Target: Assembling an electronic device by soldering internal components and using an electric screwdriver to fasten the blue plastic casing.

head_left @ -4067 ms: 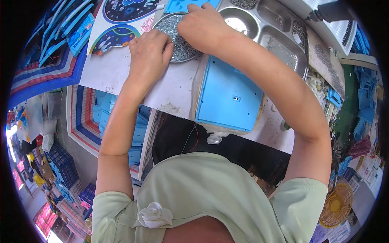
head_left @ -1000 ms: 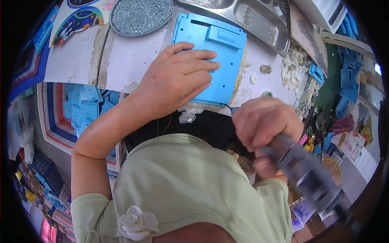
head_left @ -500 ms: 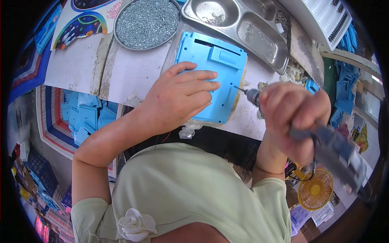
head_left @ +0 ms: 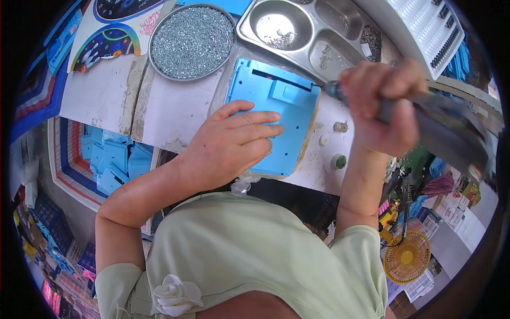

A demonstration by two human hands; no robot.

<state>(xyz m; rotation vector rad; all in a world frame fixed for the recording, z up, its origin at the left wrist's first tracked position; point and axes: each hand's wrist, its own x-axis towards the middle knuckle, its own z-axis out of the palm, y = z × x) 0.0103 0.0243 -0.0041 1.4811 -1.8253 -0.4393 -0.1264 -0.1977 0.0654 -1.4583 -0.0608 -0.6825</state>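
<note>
1. Two bare hands work at a worn white table top (head_left: pixel 101 101) in the upper half of the frame.
2. The left hand (head_left: pixel 234 141) lies flat, palm down, on a blue plastic panel (head_left: pixel 265 90) in the upper centre. Its fingers (head_left: pixel 260 118) are stretched out and slightly spread toward the right; they press on the panel and grip nothing.
3. The blue plastic panel rests on the table top, its lower edge near the table edge, and the hand covers its lower left part.
4. The right hand (head_left: pixel 385 106), at the upper right, is closed in a fist around the grey handle of an electric screwdriver (head_left: pixel 446 133). The body of the tool is blurred and runs to the right rim.
5. The tip of the electric screwdriver points left and meets the upper right corner of the panel.
6. One round metal dish (head_left: pixel 192 41) full of small silver screws stands at the upper left of the panel, just beside it.
7. One steel compartment tray (head_left: pixel 313 32) lies above the panel, at the top centre, with a few screws in its compartments.
8. Three small round parts (head_left: pixel 340 127) lie on the table top just right of the panel, under the right hand.
9. Many blue plastic pieces (head_left: pixel 114 159) are piled below the table, at the left of the frame.
</note>
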